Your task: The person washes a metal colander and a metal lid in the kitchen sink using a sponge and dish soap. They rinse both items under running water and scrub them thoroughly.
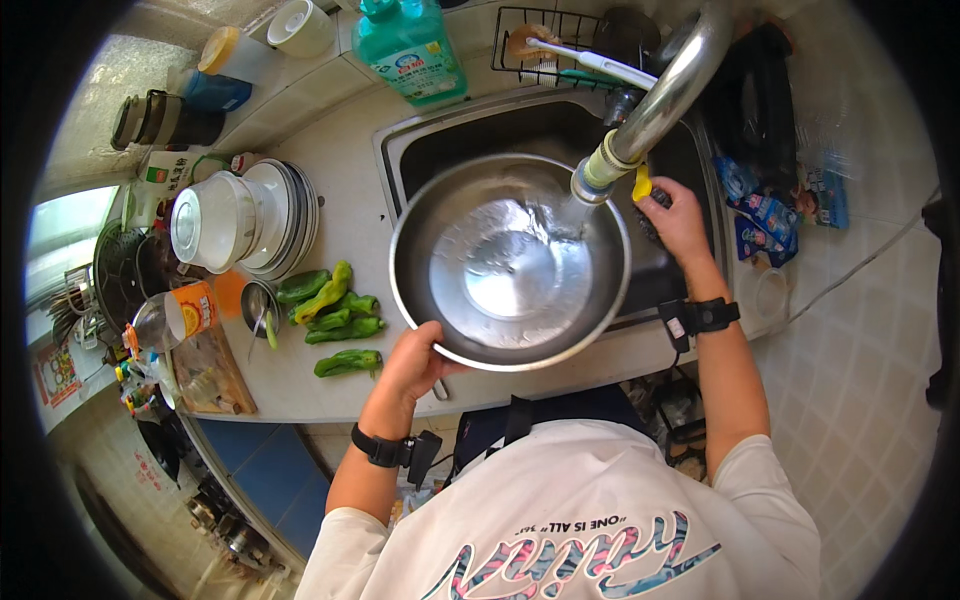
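Note:
A wide stainless steel pan [510, 262] with water in it is tilted over the sink [480, 124]. My left hand [416, 360] grips its rim at the lower left. Water runs into the pan from the faucet [592, 184], which has a yellowish collar. To the right of the pan, my right hand [675, 221] holds a dark scouring pad [651, 217] with a yellow handle or tab at its top. Several green peppers [337, 322] lie on the counter left of the pan.
Stacked plates and bowls [281, 217], a small metal bowl [260, 307], a bottle [176, 315] and a wooden cutting board [214, 367] stand to the left. Behind the sink are a green detergent jug [409, 52] and a wire basket [525, 37]. Blue packets [765, 217] lie at the right.

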### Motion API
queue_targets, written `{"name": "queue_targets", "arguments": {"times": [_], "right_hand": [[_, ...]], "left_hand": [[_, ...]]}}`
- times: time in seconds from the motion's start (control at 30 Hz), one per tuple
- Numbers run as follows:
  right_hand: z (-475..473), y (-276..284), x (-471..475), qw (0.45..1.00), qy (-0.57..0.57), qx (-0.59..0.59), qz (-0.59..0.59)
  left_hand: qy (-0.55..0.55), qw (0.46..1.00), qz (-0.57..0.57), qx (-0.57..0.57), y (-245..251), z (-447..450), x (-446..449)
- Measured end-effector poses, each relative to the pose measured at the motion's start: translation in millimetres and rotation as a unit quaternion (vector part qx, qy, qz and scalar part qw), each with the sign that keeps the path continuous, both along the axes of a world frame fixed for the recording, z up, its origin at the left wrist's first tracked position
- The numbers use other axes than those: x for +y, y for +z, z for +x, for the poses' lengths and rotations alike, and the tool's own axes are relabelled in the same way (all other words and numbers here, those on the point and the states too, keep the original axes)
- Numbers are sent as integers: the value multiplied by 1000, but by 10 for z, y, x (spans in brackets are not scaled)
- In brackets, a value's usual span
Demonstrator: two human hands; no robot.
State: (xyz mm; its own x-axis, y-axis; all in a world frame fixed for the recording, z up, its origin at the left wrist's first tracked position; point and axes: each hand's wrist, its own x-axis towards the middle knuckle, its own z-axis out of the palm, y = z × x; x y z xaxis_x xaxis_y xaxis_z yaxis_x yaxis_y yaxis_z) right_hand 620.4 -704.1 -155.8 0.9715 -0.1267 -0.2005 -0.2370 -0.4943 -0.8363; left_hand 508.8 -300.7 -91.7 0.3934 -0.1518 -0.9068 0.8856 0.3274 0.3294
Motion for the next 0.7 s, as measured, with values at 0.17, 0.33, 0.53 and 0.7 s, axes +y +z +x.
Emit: {"name": "queue_targets", "arguments": {"times": [0.17, 0.33, 0.53, 0.7], "right_hand": [[444, 564, -178, 992, 110, -30, 61], [677, 785, -105, 969, 241, -32, 44], [797, 739, -18, 961, 271, 44, 40], [787, 568, -21, 962, 272, -9, 32]], "left_hand": [[8, 990, -128, 57, -181, -142, -257], [-27, 979, -185, 76, -364, -165, -360], [-70, 993, 11, -99, -701, -229, -391], [-56, 927, 214, -303, -670, -143, -365]]}}
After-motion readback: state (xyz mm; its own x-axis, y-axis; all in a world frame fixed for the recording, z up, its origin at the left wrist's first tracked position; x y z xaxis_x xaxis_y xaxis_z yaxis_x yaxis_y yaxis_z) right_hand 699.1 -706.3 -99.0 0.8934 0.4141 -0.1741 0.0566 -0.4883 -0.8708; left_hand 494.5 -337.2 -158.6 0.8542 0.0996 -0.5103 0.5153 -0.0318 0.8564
